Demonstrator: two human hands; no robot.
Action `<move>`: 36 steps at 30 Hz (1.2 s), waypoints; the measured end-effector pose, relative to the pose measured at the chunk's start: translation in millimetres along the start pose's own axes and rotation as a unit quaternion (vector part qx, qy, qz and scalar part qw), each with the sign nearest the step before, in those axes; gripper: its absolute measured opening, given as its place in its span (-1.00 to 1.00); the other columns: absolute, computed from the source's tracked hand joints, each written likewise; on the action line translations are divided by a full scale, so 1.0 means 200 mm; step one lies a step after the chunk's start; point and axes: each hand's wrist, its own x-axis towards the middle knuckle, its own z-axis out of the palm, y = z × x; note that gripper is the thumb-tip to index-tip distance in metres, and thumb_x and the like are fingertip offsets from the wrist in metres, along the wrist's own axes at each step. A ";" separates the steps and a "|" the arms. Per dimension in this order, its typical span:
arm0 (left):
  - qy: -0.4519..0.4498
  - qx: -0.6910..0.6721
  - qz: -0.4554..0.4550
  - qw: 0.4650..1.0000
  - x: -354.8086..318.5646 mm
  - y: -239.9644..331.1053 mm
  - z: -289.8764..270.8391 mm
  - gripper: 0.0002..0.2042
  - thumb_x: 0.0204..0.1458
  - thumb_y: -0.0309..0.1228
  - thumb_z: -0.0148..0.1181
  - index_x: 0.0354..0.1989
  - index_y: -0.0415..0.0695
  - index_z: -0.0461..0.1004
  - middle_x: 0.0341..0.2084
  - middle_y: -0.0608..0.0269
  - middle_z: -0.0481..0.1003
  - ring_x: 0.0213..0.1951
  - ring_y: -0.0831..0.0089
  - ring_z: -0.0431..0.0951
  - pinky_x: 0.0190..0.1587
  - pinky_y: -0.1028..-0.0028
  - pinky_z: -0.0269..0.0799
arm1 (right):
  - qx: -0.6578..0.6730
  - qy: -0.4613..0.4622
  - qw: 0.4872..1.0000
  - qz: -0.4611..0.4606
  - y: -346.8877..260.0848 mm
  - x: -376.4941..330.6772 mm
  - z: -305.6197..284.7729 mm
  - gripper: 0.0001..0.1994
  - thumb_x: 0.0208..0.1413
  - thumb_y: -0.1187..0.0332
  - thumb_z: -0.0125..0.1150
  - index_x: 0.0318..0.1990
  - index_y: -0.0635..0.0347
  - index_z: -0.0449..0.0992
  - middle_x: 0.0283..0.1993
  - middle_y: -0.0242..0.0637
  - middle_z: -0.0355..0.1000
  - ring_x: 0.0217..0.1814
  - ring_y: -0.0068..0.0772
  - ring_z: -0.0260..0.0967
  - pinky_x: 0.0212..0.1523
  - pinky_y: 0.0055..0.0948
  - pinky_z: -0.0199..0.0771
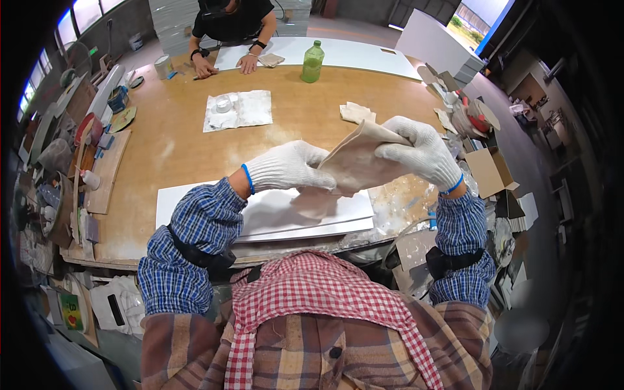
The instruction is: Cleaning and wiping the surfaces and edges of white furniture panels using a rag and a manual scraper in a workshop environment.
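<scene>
White knit gloves [270, 172] cover both our hands, mid-frame. Our L hand [291, 166], just left of ctr, has thumb & fingers nearly closed, pinching the left edge of a beige cloth [364, 162]; our R hand [419, 151], right of ctr, grips the cloth's upper right part btwn thumb & bent fingers. So the cloth is at ctr frame, stretched btwn our hands, held up over the table [169, 156]. Below it, lower ctr, are white panels [273, 221], one atop another. Just beyond our R hand, a 2nd, folded cloth [356, 112] lies on the table. Upper ctr we've a green bottle [312, 64], upright; to its lower left, a white sheet [253, 110] w/ a small round white container [224, 104] on it. At top left of ctr, a co-worker [234, 23] has both hands low, one on a long white panel [351, 55]. Far right, an open cardboard box [484, 172]; far left, a small white bottle [91, 179] & misc. clutter.
</scene>
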 end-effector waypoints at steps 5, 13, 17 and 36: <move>0.019 -0.075 -0.046 0.996 0.11 -0.14 0.04 -0.64 0.14 -0.13 0.40 -0.07 -0.17 0.72 -0.40 0.29 0.66 -0.33 0.54 0.58 -0.17 0.48 0.54 | -0.185 0.069 0.963 -0.181 -0.04 -0.05 0.05 -0.66 0.02 0.53 0.37 0.00 0.13 0.67 -0.12 -0.25 0.63 -0.09 -0.29 0.61 -0.04 -0.36 0.62; 0.170 -0.188 0.059 0.966 0.19 -0.30 0.07 -0.79 0.28 -0.35 0.29 -0.03 -0.20 0.60 -0.20 0.38 0.64 -0.24 0.63 0.57 -0.20 0.57 0.50 | -0.341 0.100 0.896 -0.268 -0.11 -0.21 0.38 -0.73 0.01 0.42 0.46 -0.09 0.00 0.64 -0.16 -0.33 0.64 -0.16 -0.15 0.62 -0.21 -0.27 0.61; 0.162 -0.310 0.097 0.932 0.17 -0.24 0.07 -0.84 0.31 -0.43 0.24 -0.02 -0.20 0.60 -0.17 0.34 0.63 -0.17 0.60 0.62 -0.07 0.51 0.61 | -0.215 -0.099 0.942 -0.240 -0.05 -0.31 0.37 -0.71 0.08 0.37 0.49 -0.03 0.05 0.65 -0.11 -0.30 0.66 -0.11 -0.13 0.62 -0.11 -0.26 0.61; 0.116 -0.138 0.063 0.982 -0.22 -0.13 0.04 -0.61 0.31 -0.43 0.24 0.30 -0.19 0.53 0.03 0.22 0.64 0.07 0.49 0.58 0.16 0.47 0.50 | -0.026 0.000 0.999 0.047 -0.02 -0.22 0.52 -0.58 0.19 0.21 0.41 0.14 0.25 0.64 -0.08 -0.09 0.64 -0.09 -0.39 0.60 -0.08 -0.39 0.57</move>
